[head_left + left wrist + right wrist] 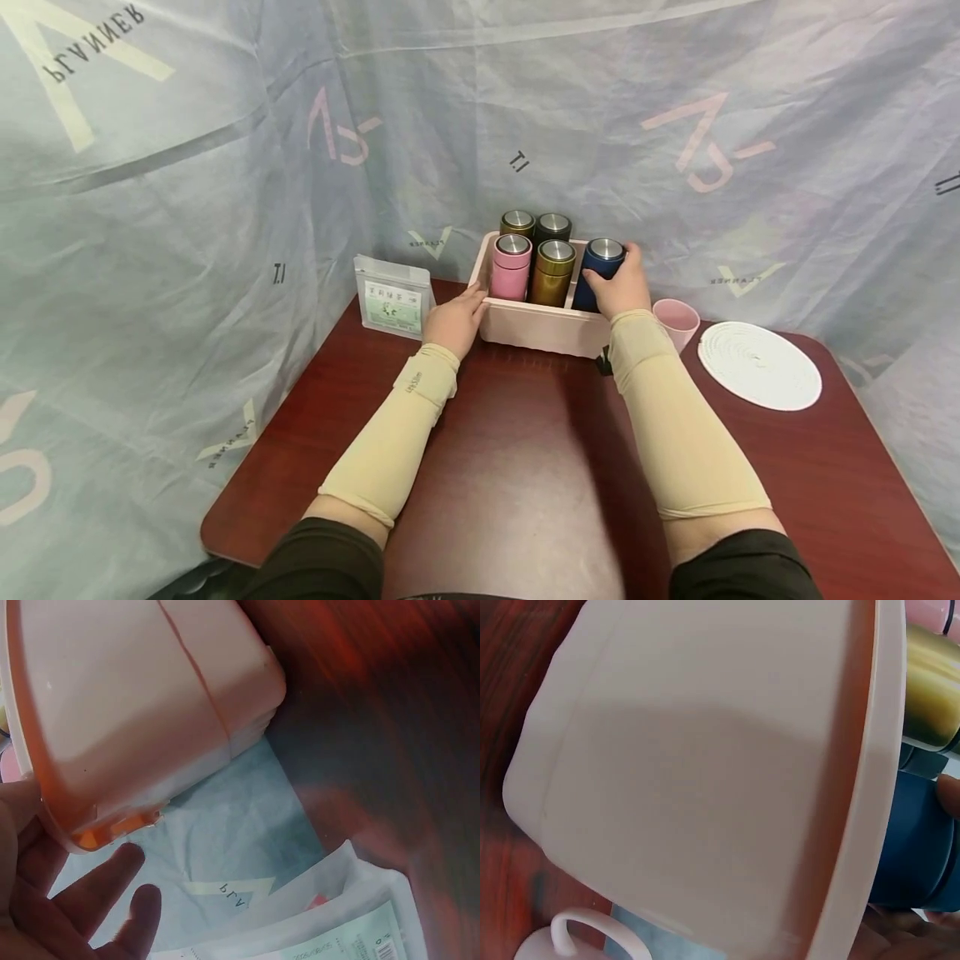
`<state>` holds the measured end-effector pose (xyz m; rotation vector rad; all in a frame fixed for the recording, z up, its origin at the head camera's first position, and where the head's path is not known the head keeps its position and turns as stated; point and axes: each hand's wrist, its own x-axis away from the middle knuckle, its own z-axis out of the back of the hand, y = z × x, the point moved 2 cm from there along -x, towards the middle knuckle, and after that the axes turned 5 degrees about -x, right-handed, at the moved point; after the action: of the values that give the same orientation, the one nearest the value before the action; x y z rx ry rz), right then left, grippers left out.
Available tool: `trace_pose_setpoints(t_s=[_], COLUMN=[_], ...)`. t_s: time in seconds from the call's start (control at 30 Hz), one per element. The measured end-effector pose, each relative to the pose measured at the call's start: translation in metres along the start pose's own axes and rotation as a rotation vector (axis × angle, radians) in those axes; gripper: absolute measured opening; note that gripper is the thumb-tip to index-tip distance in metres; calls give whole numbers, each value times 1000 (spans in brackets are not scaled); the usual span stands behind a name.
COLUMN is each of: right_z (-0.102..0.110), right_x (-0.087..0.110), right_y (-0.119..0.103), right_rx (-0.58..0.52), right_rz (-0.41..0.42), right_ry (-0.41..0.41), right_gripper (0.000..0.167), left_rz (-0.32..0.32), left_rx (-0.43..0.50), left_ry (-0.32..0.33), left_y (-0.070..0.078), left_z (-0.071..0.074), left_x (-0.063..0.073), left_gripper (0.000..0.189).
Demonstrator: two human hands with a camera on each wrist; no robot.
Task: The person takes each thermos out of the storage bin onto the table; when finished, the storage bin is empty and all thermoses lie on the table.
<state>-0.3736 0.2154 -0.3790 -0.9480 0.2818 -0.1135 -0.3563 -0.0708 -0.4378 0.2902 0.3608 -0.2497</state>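
Note:
A pink storage box [540, 329] holds several metal-lidded thermos bottles in its compartments. My right hand [621, 287] grips a blue thermos [592, 287] in the right compartment, thumb on its near side and fingers round the far right. In the right wrist view, the blue thermos [911, 840] shows behind the box rim, with only bits of the fingers visible. At the box's front left corner, my left hand [453, 321] holds the rim, its outer fingers loosely bent beside the wall. A pink thermos [511, 271] and a gold thermos [552, 279] stand left of the blue one.
Left of the box stands a tea pouch [393, 300], close to the left hand. To the right are a pink cup [677, 321] with a handle and a round white mat [757, 367]. A patterned cloth [562, 108] hangs behind the dark red table [517, 467].

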Motion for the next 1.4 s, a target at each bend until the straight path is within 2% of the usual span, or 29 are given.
trace_pose_setpoints(t_s=[0.2,0.5,0.8,0.97,1.07,1.17,1.27,1.4], right_z=[9,38,90,128,147,157,158,152], right_x=[5,18,60,92,110,124,133,136], right_y=[-3,-33,-65,-76,-70,-53,-28,11], right_rx=[-5,-38,-165,-200,-160,-86,-16,34], right_rz=[18,124,217,208,183,145,98,52], right_ry=[46,146,224,284,312,293,243,190], right_gripper=[85,81,75,73,73,76,82,88], left_rz=[13,37,36,35,34,36,44,47], left_rx=[52,73,81,83,92,105,105,100], left_ry=[-19,-38,-20,-7,5,10,11,20], left_y=[6,6,8,9,9,8,6,5], left_z=[-5,-8,-12,-12,-10,-8,-8,-8], left_x=[-2,-2,-2,-1,1,2,3,3], left_gripper=[41,42,41,42,41,41,40,40])
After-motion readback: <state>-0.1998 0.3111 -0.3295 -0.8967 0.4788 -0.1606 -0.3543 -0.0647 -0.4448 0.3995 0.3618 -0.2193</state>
